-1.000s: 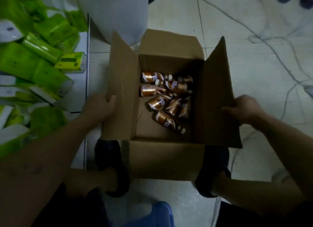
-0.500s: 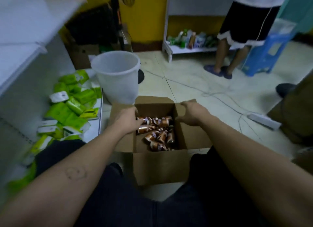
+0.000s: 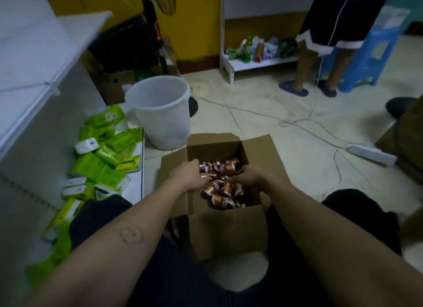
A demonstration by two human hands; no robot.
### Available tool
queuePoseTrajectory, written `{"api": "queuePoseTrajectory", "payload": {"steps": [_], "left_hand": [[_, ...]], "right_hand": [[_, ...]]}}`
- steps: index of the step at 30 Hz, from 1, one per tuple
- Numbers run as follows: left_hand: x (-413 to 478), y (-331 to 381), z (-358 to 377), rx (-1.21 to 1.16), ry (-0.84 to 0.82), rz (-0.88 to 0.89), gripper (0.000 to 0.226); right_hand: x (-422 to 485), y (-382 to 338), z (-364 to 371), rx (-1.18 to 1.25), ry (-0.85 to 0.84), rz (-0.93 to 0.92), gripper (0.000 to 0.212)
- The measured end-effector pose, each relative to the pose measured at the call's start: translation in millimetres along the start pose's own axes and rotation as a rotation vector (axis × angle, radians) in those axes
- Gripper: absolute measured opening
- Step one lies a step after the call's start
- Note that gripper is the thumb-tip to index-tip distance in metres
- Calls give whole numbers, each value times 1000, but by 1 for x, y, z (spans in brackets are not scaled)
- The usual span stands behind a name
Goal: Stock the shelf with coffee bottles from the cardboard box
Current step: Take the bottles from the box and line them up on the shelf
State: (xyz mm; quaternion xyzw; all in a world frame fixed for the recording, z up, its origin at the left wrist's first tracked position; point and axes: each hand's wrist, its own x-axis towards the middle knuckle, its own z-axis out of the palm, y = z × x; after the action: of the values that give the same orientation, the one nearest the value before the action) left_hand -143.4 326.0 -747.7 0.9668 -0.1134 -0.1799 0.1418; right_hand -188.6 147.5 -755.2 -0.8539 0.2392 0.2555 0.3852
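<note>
An open cardboard box (image 3: 226,229) stands on the floor between my knees. Several copper-brown coffee bottles (image 3: 219,200) lie loose on its bottom. Both my hands are inside the box, on top of the bottles. My left hand (image 3: 188,177) curls its fingers over one coffee bottle (image 3: 207,175) at the left of the pile. My right hand (image 3: 248,176) reaches down among the bottles at the right, and its fingertips are hidden. The white shelf (image 3: 45,61) rises at my left.
Green tissue packs (image 3: 103,155) crowd the lowest shelf board on the left. A white plastic bucket (image 3: 160,110) stands just behind the box. Cables and a power strip (image 3: 370,154) lie on the tiled floor at right. A person stands by a blue stool (image 3: 366,55) and a far shelf.
Both hands left the box flaps and went down into the box onto the bottles. The view lifted from the box to the room.
</note>
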Motion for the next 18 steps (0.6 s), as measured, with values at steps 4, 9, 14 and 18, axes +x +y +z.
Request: {"api": "queuePoseTrajectory", "payload": {"steps": [4, 9, 14, 18], "left_hand": [[57, -10, 38, -78, -151, -53, 49], [142, -29, 99, -133, -305, -168, 48], [224, -46, 177, -264, -365, -222, 56], [283, -66, 238, -446, -387, -359, 78]], "right_hand": [[61, 9, 16, 306, -70, 165, 52], [151, 26, 49, 678, -145, 378, 59], [237, 51, 98, 1100, -218, 667, 51], [285, 77, 131, 1222, -159, 829, 50]]}}
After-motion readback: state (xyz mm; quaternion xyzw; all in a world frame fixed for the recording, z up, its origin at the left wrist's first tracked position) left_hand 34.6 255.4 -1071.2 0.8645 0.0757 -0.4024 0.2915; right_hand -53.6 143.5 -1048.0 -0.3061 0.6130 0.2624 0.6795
